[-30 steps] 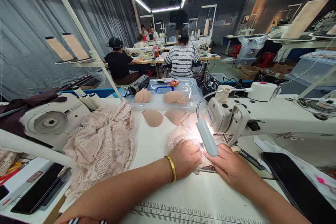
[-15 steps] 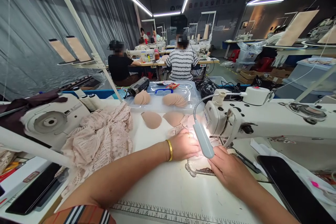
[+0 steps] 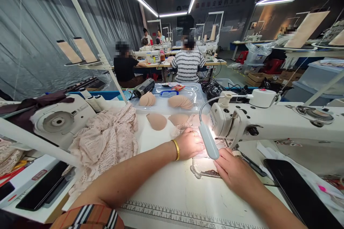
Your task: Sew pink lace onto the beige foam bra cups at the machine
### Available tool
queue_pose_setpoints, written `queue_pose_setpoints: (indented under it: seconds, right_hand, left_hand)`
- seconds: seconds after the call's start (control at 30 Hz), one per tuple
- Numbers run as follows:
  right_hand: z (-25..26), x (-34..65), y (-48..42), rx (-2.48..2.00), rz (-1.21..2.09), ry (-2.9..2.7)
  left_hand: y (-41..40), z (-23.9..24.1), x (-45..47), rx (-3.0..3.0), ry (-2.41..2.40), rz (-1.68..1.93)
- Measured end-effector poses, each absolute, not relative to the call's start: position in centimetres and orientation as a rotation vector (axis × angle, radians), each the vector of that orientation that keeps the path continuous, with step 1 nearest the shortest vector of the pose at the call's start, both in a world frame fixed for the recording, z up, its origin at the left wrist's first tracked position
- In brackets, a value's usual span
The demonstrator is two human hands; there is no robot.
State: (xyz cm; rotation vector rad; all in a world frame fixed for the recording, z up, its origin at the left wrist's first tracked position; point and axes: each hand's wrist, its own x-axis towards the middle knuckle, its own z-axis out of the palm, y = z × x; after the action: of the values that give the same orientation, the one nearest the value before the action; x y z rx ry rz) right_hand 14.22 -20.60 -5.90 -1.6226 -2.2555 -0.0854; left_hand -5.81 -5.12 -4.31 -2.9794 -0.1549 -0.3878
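Left sleeve [image 3: 90, 218] — brown-tan checked cloth, bold black and white stripes side by side, thin red lines crossing; short cut, hem near elbow. Left forearm [image 3: 134, 171] bare below hem. Gold-coloured bangle [image 3: 176, 150] round left wrist — plain, rounded, shiny. Slim gold-toned ring [image 3: 194, 134] on left hand [image 3: 188, 146], too small for detail. Right hand [image 3: 232, 167], right forearm [image 3: 268, 202] bare.

My white tabletop [image 3: 161, 180] carries a ruler strip [image 3: 172, 216] along its near edge, heaped lace [image 3: 107, 134] toward the left edge, a tan pad [image 3: 157, 121] near the far edge, pale fabric [image 3: 200, 154] beneath my left hand [image 3: 189, 145], and a sewing machine [image 3: 279, 121] toward the right edge.
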Motion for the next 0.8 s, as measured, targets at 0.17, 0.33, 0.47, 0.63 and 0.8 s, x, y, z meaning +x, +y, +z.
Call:
queue_pose_setpoints:
  seconds: [0.17,0.33,0.47,0.63,0.8]
  right_hand:
    - [-5.8,14.2,-20.8,-1.575,-0.045,-2.213]
    - [-4.8,12.5,-21.1,-1.562,0.485,-1.863]
    - [-3.2,8.7,-21.7,-1.343,1.151,-1.318]
    - [-2.0,3.9,-22.7,-1.195,1.167,-0.879]
    - [-2.1,1.7,-23.5,-1.167,1.131,-0.699]
  left_hand:
    - [-5.9,-4.0,-5.6,-2.979,-0.318,-0.301]
    - [-7.8,-3.6,-7.4,-3.0,-0.351,-0.376]
    - [-10.1,-3.4,-11.6,-3.156,-0.271,-0.768]
    - [-11.9,-2.1,-17.7,-2.96,-1.15,-0.929]
    - [-18.8,-0.4,-18.8,-3.286,-1.952,-1.569]
